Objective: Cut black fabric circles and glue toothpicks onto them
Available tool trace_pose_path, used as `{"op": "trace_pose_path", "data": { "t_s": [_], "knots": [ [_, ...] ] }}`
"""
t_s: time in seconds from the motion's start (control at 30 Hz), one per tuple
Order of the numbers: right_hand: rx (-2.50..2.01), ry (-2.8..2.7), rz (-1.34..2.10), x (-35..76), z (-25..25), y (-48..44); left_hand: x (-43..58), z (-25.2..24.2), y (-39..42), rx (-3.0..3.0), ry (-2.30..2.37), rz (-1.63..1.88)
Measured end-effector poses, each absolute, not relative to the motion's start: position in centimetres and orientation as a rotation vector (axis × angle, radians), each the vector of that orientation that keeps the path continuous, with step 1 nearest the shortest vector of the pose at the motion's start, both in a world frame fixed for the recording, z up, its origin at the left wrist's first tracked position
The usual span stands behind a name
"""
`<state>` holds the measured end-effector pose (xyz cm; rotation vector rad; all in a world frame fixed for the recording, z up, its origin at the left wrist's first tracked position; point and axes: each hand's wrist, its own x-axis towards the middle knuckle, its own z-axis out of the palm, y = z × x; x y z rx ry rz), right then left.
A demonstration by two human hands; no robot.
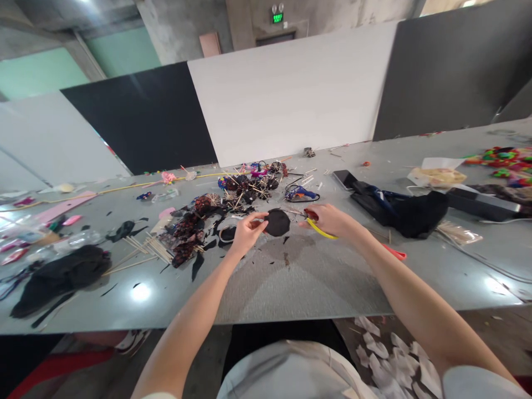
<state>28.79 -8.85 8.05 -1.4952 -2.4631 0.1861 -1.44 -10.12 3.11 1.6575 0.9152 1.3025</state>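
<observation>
Pinched between the thumb and fingers of my left hand (248,231) is a round piece of black fabric (277,223), held up just above the table. My right hand (330,219) is closed around scissors with a yellow handle (321,230). Their blades point left, toward the fabric's right edge; whether they touch it I cannot tell. Beside my left hand lies a roll of tape (222,235) among black scraps. Beyond the hands sits a blue glue gun (302,193) with a dark cord.
Dark patterned fabric (183,239), wooden sticks (150,247) and spiky stick-studded balls (260,190) cover the left-centre. A black cloth (64,272) lies far left, a black bag-like cloth (401,213) at right. A white partition (295,94) stands behind the table (266,299).
</observation>
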Motion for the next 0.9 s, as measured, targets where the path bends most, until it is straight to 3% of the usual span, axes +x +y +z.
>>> {"op": "trace_pose_path", "data": {
  "t_s": [0.33, 0.9],
  "knots": [
    [-1.537, -2.491, 0.072, 28.26, 7.91, -9.43, -1.48, 2.68, -9.8, 1.647, 0.895, 1.335],
    [-1.491, -2.497, 0.183, 28.04, 7.89, -9.51, -1.48, 2.95, -9.86, 1.621, 0.868, 1.355]
  ]
}}
